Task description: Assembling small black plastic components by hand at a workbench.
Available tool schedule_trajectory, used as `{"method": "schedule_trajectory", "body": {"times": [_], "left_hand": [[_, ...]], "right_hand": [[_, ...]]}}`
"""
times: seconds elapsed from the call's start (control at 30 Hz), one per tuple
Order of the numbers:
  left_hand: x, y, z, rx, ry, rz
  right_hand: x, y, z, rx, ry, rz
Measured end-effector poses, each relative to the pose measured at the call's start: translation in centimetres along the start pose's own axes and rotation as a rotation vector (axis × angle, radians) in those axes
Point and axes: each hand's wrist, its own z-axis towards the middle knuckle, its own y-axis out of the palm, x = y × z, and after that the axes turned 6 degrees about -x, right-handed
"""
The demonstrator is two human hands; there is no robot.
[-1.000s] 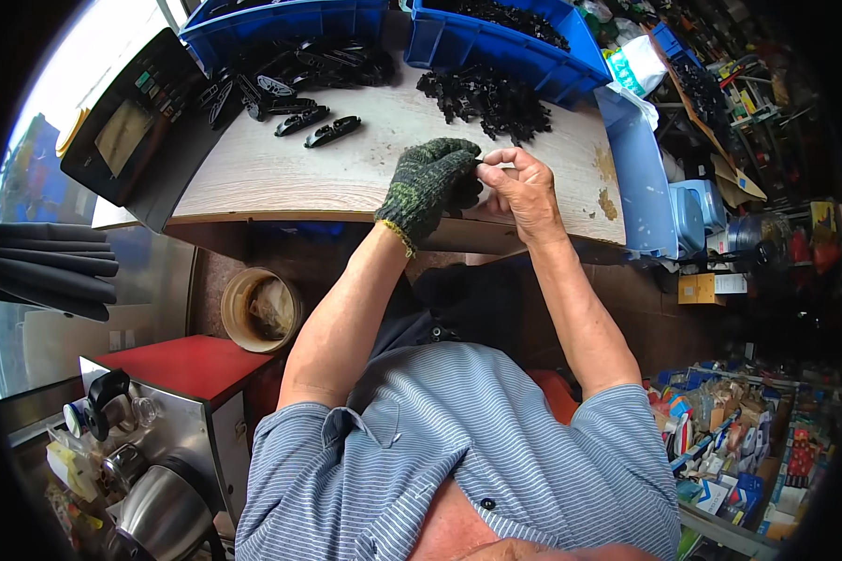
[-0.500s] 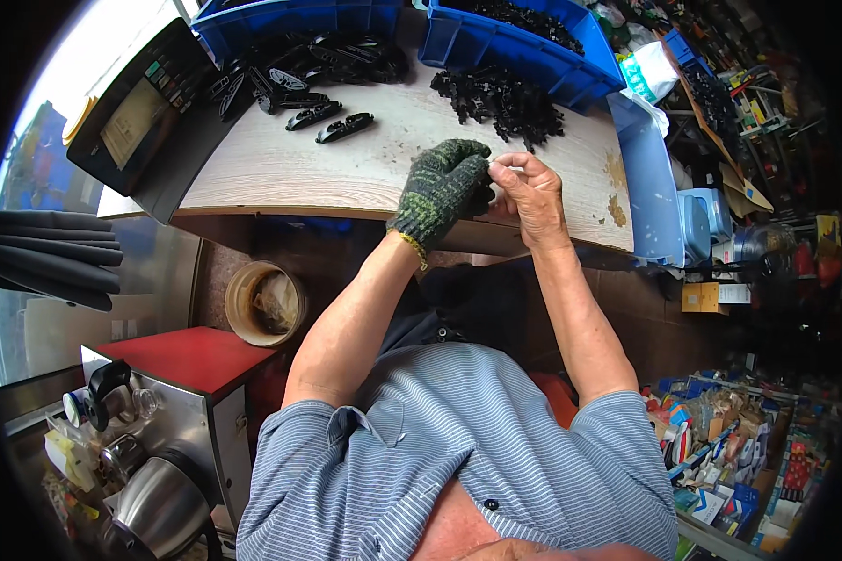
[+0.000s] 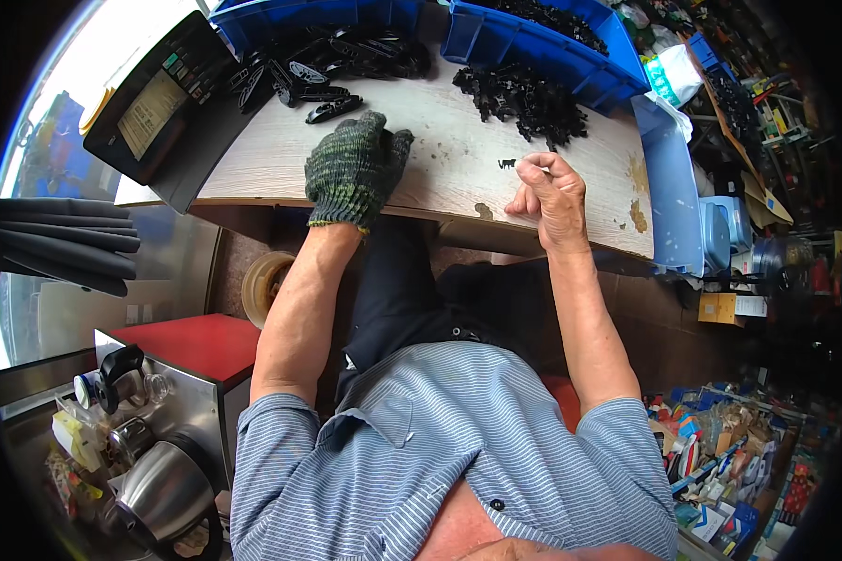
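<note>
two blue bins (image 3: 533, 47) (black plastic parts (image 3: 543, 11) inside) flank the hands.

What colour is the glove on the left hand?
Dark green and grey speckled knit, on the left hand; the head view shows it.

My left hand (image 3: 354, 168), in a green knitted glove, rests flat on the wooden desk (image 3: 440, 159), near the long black parts (image 3: 332, 89) by the blue bin (image 3: 533, 42). My bare right hand (image 3: 550, 194) is curled, pinching a small black clip (image 3: 507, 164) at its fingertips, below a heap of black clips (image 3: 524, 98).
</note>
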Motion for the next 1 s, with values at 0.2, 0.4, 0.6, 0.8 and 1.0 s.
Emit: {"method": "schedule_trajectory", "body": {"times": [0.2,0.4,0.6,0.8,1.0], "left_hand": [[1.0,1.0,-2.6,0.102,0.231,-0.035],[2.0,1.4,-2.4,0.129,0.178,-0.085],[2.8,2.2,-2.4,0.146,0.245,-0.238],[6.8,3.2,-3.4,-0.282,0.046,-1.13],[8.2,3.0,-3.0,-0.491,0.037,-1.325]], "right_hand": [[-0.2,0.2,0.0,0.02,0.011,0.006],[-0.6,0.3,-0.1,0.066,0.054,0.027],[-0.5,0.0,0.1,0.021,0.01,0.086],[-0.2,-0.7,-0.2,-0.057,-0.033,0.133],[-0.6,-1.0,-0.4,-0.079,0.035,0.08]]}}
